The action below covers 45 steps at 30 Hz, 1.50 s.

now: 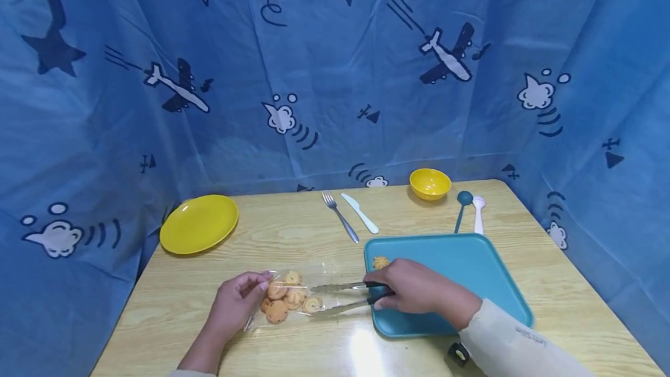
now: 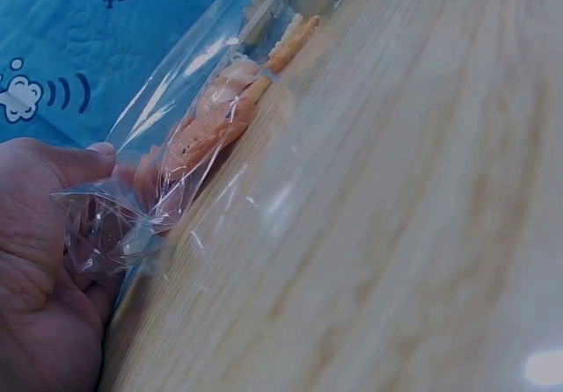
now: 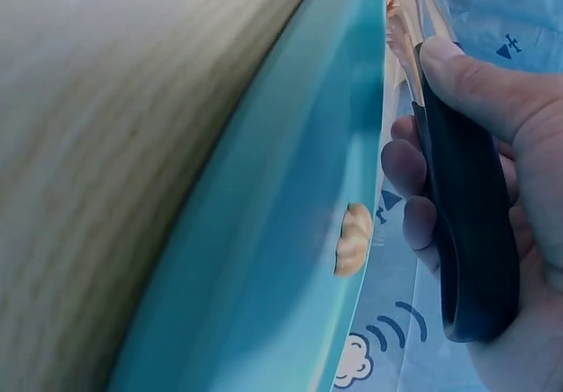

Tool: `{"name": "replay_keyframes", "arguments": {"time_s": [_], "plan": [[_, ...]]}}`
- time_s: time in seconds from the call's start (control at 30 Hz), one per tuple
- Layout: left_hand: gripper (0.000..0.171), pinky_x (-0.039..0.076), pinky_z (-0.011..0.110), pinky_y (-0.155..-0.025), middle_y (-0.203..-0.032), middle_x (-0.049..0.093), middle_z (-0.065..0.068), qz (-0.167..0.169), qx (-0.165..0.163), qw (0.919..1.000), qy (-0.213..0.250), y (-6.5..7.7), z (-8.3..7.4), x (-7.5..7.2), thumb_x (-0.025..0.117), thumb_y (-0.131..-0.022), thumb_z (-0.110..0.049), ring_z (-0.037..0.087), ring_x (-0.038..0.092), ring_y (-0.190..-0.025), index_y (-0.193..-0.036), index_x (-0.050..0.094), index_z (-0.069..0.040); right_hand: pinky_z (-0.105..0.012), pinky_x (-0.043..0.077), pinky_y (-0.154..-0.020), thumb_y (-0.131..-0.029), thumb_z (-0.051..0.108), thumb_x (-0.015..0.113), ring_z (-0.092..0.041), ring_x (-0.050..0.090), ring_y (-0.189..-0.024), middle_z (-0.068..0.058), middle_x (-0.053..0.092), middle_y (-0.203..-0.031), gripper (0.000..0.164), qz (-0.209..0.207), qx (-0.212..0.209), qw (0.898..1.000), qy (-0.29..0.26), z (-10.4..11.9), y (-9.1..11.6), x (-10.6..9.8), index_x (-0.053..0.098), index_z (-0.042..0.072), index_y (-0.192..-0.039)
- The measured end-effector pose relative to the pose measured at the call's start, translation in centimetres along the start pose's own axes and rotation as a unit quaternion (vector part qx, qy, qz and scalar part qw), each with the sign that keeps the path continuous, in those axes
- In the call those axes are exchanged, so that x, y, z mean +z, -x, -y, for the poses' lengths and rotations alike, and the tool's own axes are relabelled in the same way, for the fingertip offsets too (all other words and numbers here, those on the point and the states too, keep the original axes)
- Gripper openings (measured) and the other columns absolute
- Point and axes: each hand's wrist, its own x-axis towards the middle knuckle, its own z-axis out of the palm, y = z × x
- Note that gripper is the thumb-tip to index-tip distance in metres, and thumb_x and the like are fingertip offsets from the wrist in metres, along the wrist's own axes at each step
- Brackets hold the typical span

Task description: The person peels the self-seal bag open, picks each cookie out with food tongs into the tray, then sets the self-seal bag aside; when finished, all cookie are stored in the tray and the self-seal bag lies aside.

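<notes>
In the head view my left hand [image 1: 235,301] pinches the left end of a clear plastic bag [image 1: 321,272] lying on the table. Several round cookies [image 1: 277,311] are inside it. The left wrist view shows thumb and fingers on the crinkled end of the film [image 2: 110,234]. My right hand [image 1: 413,287] grips metal tongs [image 1: 340,309] by their black handles [image 3: 471,207], over the near left part of a teal tray [image 1: 445,249]. The tongs' arms stand apart, pointing left, their tips overlapping the bag's right part beside the cookies. One ridged cookie [image 1: 380,262] lies on the tray's left side.
A yellow plate [image 1: 199,226] stands at the back left. Behind the bag and tray lie a fork [image 1: 341,217] and a white knife [image 1: 360,213]. A yellow bowl [image 1: 430,184], a dark teal spoon [image 1: 463,205] and a white spoon [image 1: 478,211] are at the back right. Blue curtains [image 1: 335,74] surround the table.
</notes>
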Motion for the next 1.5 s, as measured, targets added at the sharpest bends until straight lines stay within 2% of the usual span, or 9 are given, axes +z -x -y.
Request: {"name": "replay_keyframes", "arguments": {"time_s": [0.2, 0.4, 0.67, 1.1, 1.2, 1.33, 1.5], "plan": [[0.010, 0.050, 0.012, -0.101, -0.125, 0.074, -0.004, 0.000, 0.002, 1.0000, 0.009, 0.0, 0.3, 0.1, 0.072, -0.097, -0.024, 0.013, 0.065, -0.125, -0.097, 0.071, -0.013, -0.021, 0.046, -0.065, -0.093, 0.036, 0.076, 0.004, 0.052, -0.068, 0.019, 0.070, -0.093, 0.040, -0.006, -0.011, 1.000, -0.002, 0.2, -0.3, 0.3, 0.068, 0.020, -0.129], [0.012, 0.048, 0.012, -0.102, -0.125, 0.074, -0.004, 0.000, 0.005, 0.9999, 0.014, -0.1, 0.3, 0.0, 0.072, -0.097, -0.024, 0.013, 0.065, -0.125, -0.099, 0.071, -0.011, -0.021, 0.042, -0.061, -0.094, 0.034, 0.075, 0.001, 0.047, -0.062, 0.021, 0.060, -0.078, 0.032, -0.016, -0.009, 1.000, -0.006, 0.3, -0.1, 0.2, 0.070, 0.022, -0.123], [0.009, 0.048, 0.011, -0.102, -0.124, 0.074, -0.004, -0.004, 0.013, 0.9999, 0.010, -0.2, 0.1, -0.1, 0.071, -0.097, -0.021, 0.014, 0.065, -0.125, -0.098, 0.071, -0.012, -0.020, 0.042, -0.059, -0.092, 0.036, 0.078, 0.002, 0.048, -0.061, 0.020, 0.065, -0.083, 0.046, -0.012, 0.007, 1.000, -0.018, 0.2, 0.1, 0.1, 0.067, 0.018, -0.133], [0.009, 0.048, 0.011, -0.102, -0.125, 0.073, -0.004, -0.003, 0.000, 0.9999, 0.010, -0.1, -0.3, 0.0, 0.071, -0.098, -0.020, 0.016, 0.064, -0.127, -0.098, 0.071, -0.011, -0.020, 0.043, -0.059, -0.093, 0.035, 0.077, 0.001, 0.047, -0.062, 0.021, 0.060, -0.078, 0.038, -0.024, 0.003, 1.000, -0.017, 0.3, 0.3, 0.4, 0.069, 0.020, -0.127], [0.010, 0.048, 0.011, -0.102, -0.125, 0.073, -0.005, -0.002, -0.006, 0.9999, 0.009, -0.1, -0.3, 0.0, 0.071, -0.097, -0.021, 0.015, 0.064, -0.127, -0.098, 0.071, -0.011, -0.020, 0.043, -0.061, -0.093, 0.035, 0.076, 0.001, 0.049, -0.064, 0.018, 0.065, -0.083, 0.040, -0.029, 0.008, 0.999, -0.016, 0.0, 0.7, 0.3, 0.068, 0.019, -0.129], [0.013, 0.048, 0.011, -0.102, -0.125, 0.074, -0.004, 0.000, -0.011, 0.9999, 0.010, -0.1, -0.2, 0.0, 0.071, -0.097, -0.023, 0.015, 0.064, -0.127, -0.099, 0.071, -0.011, -0.022, 0.048, -0.066, -0.093, 0.034, 0.076, 0.002, 0.054, -0.070, 0.008, 0.075, -0.102, 0.045, -0.041, 0.012, 0.999, -0.009, -0.5, 1.5, 0.2, 0.067, 0.016, -0.133], [0.014, 0.048, 0.011, -0.102, -0.125, 0.074, -0.004, 0.001, -0.010, 0.9999, 0.013, 0.0, -0.1, 0.0, 0.072, -0.097, -0.025, 0.016, 0.064, -0.128, -0.101, 0.071, -0.011, -0.025, 0.053, -0.068, -0.093, 0.034, 0.076, 0.005, 0.058, -0.076, 0.003, 0.076, -0.113, 0.046, -0.068, 0.035, 0.997, -0.003, -1.6, 3.7, -0.5, 0.067, 0.014, -0.133]]}}
